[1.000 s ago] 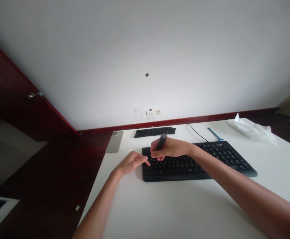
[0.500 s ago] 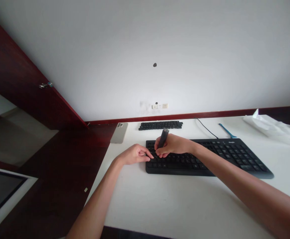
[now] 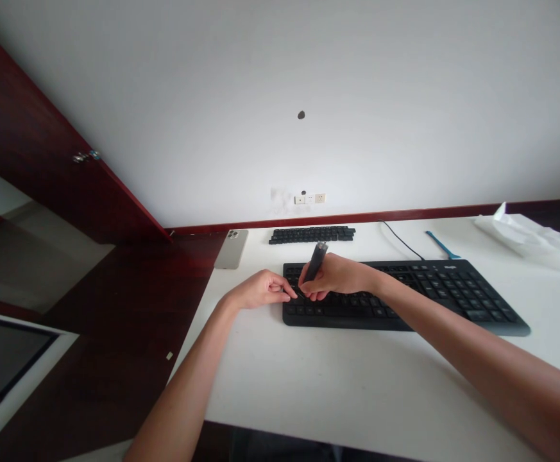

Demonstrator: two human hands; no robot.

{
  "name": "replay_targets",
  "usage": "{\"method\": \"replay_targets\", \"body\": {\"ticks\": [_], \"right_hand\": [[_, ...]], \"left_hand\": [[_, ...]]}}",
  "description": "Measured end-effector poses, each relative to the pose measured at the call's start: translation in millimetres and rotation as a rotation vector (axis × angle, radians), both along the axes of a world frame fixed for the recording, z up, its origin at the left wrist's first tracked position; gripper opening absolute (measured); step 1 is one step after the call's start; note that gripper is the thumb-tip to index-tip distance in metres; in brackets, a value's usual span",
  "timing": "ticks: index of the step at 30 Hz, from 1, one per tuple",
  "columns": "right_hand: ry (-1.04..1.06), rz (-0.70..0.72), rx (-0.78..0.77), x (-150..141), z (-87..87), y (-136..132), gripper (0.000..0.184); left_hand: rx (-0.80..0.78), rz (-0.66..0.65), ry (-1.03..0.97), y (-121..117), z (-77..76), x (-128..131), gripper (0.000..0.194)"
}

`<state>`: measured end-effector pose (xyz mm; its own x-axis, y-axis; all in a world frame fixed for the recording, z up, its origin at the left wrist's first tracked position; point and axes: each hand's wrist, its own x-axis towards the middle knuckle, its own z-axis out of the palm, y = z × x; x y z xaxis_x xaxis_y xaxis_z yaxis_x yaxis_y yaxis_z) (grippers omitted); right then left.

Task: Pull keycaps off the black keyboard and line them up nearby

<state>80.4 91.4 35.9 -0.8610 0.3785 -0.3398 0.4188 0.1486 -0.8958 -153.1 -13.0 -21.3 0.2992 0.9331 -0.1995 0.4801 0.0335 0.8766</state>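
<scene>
A black keyboard [image 3: 433, 289] lies on the white table, partly hidden beneath my hands. My right hand [image 3: 325, 279] grips a thick, dark, pen-shaped tool [image 3: 315, 262] with a paler top end. The tool stands at a slant over the left part of the keyboard, its lower tip hidden by my fingers. From the left, my left hand [image 3: 263, 290] reaches to the keyboard's left end. Its thumb and index finger are drawn together close to the tool's lower end; whatever may lie between them is too small to make out.
Behind the keyboard are rows of loose black keycaps [image 3: 311, 235] and a phone [image 3: 231, 249]. At the back right lie a blue tool [image 3: 442, 245], a black cable [image 3: 401, 241] and a crumpled white plastic bag [image 3: 534, 239]. The white table [image 3: 318, 378] ends toward me and at the left.
The whole view has shifted slightly, so the table sits higher in the picture. My left thumb and index finger look closer together; my right hand still grips the tool over the keyboard.
</scene>
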Motion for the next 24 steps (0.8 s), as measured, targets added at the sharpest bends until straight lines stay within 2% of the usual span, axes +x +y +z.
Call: {"method": "replay_targets", "body": {"ticks": [4, 7, 12, 24], "right_hand": [[0.021, -0.040, 0.175, 0.0, 4.9, -8.5, 0.011], [0.030, -0.060, 0.294, -0.3, 6.7, -12.7, 0.012], [0.027, -0.041, 0.175, 0.2, 4.1, -9.9, 0.010], [0.049, -0.001, 0.052, 0.6, -7.5, -1.6, 0.017]], "left_hand": [[0.028, -0.028, -0.003, -0.7, 5.3, 0.8, 0.026], [0.018, -0.046, 0.004, -1.6, 9.5, 1.7, 0.027], [0.008, -0.047, 0.025, -2.2, 13.2, 3.0, 0.028], [-0.061, -0.039, -0.068, -2.4, 15.1, 2.7, 0.028]]}}
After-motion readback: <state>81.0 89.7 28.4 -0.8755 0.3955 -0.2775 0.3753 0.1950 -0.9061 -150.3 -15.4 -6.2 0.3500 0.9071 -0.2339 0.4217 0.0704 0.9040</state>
